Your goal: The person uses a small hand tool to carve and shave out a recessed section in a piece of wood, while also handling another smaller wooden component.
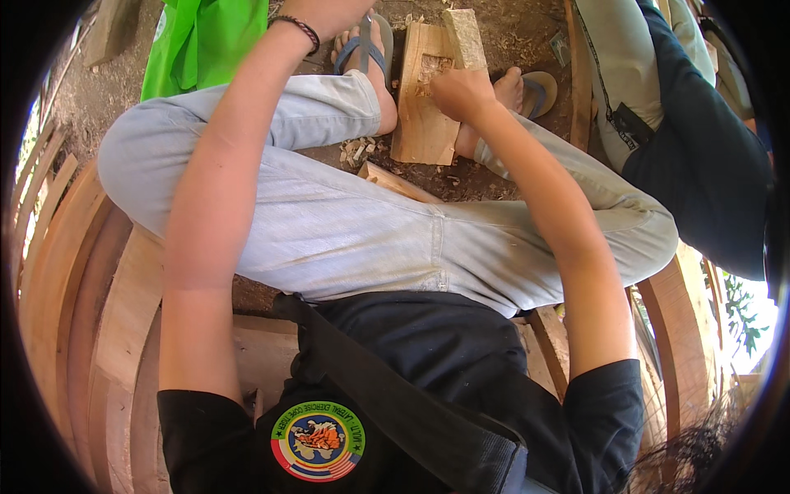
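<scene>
At the top edge my left hand point(333, 11) is closed, partly cut off by the picture's rim. A narrow flat grey blade, like a chisel point(365, 45), points down from it in front of my sandalled left foot. My right hand point(462, 94) makes a fist around the lower end of a rough wooden block point(466, 39), held over the right side of a board. This pale wooden board point(425, 136) lies on the ground between my feet, with a rough, chipped recess point(434, 64) in its upper part.
Wood chips point(359, 150) lie by the board, and an offcut point(399, 183) rests nearer me. A bright green cloth or bag point(197, 49) is at the far left. Another person's legs point(691, 140) take up the right side. Curved-looking planks point(78, 305) stand on the left.
</scene>
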A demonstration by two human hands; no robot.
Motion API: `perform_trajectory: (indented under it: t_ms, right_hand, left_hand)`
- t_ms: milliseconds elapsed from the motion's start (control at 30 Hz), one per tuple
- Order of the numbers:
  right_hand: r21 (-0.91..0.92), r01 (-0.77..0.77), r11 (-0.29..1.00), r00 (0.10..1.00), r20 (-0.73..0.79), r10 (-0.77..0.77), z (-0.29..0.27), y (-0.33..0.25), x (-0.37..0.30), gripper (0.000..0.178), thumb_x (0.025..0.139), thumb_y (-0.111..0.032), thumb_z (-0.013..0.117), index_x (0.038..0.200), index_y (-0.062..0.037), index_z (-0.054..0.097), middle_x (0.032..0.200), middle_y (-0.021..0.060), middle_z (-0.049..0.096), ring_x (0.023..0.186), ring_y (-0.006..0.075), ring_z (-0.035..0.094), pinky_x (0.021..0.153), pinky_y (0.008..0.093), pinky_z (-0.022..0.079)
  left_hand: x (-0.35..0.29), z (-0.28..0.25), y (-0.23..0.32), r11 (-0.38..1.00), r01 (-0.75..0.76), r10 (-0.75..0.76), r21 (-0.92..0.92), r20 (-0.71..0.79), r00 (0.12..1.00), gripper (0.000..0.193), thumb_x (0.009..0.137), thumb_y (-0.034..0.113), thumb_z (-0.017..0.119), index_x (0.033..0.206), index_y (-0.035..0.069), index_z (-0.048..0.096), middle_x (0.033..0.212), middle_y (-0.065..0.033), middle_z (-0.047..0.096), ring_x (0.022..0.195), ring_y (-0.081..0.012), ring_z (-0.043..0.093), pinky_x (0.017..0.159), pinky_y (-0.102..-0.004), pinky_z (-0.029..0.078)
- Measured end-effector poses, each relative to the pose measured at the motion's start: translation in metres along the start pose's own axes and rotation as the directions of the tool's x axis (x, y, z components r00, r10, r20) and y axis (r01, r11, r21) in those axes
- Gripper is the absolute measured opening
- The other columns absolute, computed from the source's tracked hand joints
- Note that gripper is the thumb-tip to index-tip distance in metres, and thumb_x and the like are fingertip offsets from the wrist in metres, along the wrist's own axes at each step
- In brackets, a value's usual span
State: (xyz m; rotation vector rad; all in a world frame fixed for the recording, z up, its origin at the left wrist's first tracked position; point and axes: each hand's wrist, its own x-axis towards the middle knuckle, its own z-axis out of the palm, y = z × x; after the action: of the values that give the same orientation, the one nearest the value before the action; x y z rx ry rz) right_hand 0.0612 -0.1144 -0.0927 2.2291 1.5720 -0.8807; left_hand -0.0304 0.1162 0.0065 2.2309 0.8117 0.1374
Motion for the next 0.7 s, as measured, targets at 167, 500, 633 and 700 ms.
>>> perform_trajectory:
  t_ms: [167,500,633,700]
  right_hand:
    - [0.306,-0.092,0.948,0.847,-0.476,0.236,-0.018,0.013,0.0,0.028,0.094,-0.036,0.066,0.11,-0.0127,0.07,0.102,0.0125,0.073,0.096,0.0348,0.071,0.079,0.0479,0.058]
    - [0.364,-0.376,0.852,0.907,-0.042,0.418,0.025,0.032,-0.015,0.106,0.087,-0.036,0.071,0.165,-0.0305,0.0,0.128,0.03,0.065,0.121,0.0472,0.062,0.117,0.0703,0.002]
    - [0.337,-0.289,0.896,0.92,-0.162,0.358,0.031,0.036,-0.022,0.102,0.091,-0.033,0.069,0.165,-0.0286,-0.001,0.116,0.0305,0.069,0.111,0.046,0.067,0.115,0.0679,0.011]
    - [0.345,-0.266,0.9,0.933,-0.143,0.331,0.031,0.039,-0.022,0.101,0.092,-0.036,0.069,0.165,-0.029,-0.001,0.12,0.0308,0.068,0.114,0.045,0.066,0.115,0.0693,0.009]
  left_hand:
    - [-0.01,0.016,0.008,0.99,0.044,-0.023,-0.132,0.154,0.988,0.039,0.085,0.039,0.076,0.1,0.003,0.07,0.093,-0.0208,0.074,0.087,-0.0344,0.073,0.081,-0.0436,0.057]
    - [-0.045,0.054,0.031,0.989,-0.12,0.142,-0.085,0.354,0.924,0.045,0.082,0.05,0.083,0.093,0.006,0.077,0.087,-0.0087,0.075,0.083,-0.0206,0.072,0.076,-0.0367,0.056]
    - [-0.049,0.069,0.027,0.984,-0.168,0.18,-0.067,0.354,0.918,0.044,0.083,0.05,0.082,0.092,0.007,0.078,0.084,-0.0134,0.075,0.081,-0.027,0.073,0.077,-0.0377,0.057]
    - [-0.051,0.072,0.026,0.98,-0.19,0.199,-0.062,0.347,0.916,0.045,0.082,0.05,0.082,0.091,0.007,0.078,0.082,-0.0137,0.075,0.08,-0.028,0.073,0.077,-0.0376,0.057]
